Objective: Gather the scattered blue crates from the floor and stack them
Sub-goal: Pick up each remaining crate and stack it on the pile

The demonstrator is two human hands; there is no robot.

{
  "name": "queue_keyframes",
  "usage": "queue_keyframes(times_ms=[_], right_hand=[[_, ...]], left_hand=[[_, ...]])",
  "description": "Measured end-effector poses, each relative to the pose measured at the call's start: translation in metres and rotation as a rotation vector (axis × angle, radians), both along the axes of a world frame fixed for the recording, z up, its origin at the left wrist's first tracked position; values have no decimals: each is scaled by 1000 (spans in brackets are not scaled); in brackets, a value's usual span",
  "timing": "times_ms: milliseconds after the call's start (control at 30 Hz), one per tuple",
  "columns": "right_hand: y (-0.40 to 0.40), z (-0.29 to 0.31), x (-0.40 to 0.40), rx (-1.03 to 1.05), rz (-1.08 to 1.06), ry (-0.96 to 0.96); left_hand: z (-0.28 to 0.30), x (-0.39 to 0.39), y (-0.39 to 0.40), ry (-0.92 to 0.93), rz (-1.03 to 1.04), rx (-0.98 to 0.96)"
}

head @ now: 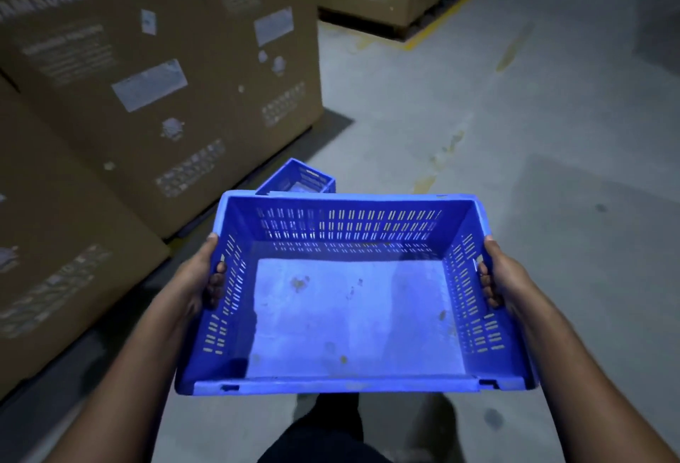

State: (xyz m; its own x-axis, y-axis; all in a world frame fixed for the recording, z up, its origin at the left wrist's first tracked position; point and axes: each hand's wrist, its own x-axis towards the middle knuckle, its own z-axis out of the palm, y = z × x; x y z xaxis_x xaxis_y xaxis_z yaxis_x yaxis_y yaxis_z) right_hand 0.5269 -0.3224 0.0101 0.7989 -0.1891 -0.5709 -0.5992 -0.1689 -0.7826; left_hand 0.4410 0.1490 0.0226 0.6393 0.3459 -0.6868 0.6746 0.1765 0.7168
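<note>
Fig.: I carry one blue crate (353,297) level btwn both hands, open side up and empty. My left hand (198,278) and right hand (502,278) each grip a short side wall, fingers hooked thru the handle slots, thumbs on the rim; I judge the symmetric grip keeps it from tipping. Just beyond the hands, on the floor (515,131) beside the cardboard boxes (165,76), sits a second blue crate (300,177), prob. the stack base.
</note>
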Motion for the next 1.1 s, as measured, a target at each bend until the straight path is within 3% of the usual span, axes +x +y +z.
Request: queue_keyframes(times_ms=[233,467,600,833,1100], right_hand=[[72,-27,239,-88,139,2],[151,-23,437,-161,366,-25],[201,-54,545,-188,510,-10],[322,-147,743,-253,879,-55],[447,-297,890,-356,1111,-164]], left_hand=[[-49,175,54,23,172,-45],[-48,284,91,24,427,5],[-71,337,104,79,554,45],[-165,438,138,198,714,138],[-274,538,202,316,820,252]])
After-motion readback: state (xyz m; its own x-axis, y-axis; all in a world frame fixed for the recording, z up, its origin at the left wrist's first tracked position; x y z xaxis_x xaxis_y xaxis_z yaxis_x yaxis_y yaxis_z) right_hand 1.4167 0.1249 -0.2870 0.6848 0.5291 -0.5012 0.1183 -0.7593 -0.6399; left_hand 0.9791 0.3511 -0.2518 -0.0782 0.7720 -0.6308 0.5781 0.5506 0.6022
